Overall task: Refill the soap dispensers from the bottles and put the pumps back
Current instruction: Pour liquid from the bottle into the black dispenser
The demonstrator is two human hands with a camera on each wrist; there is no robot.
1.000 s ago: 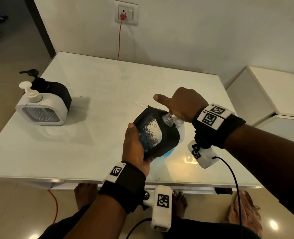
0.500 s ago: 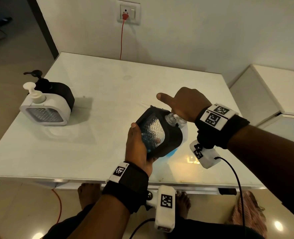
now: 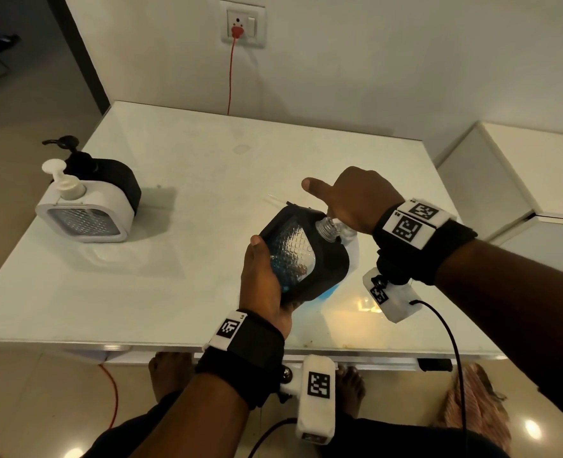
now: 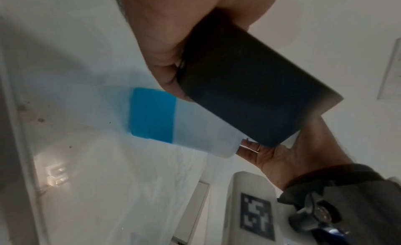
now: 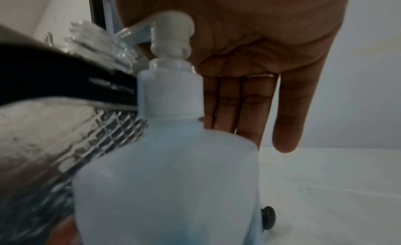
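Head view: left hand (image 3: 266, 279) grips the tilted black-framed clear dispenser (image 3: 301, 256); right hand (image 3: 356, 200), fingers straight, presses the translucent plastic pump bottle (image 5: 169, 188). Dispenser probably slippery; hold by its rigid frame.

The left hand (image 3: 263, 279) is curled in a grip, thumb up; the right hand (image 3: 356, 200) presses down, fingers (image 5: 249, 111) straight.
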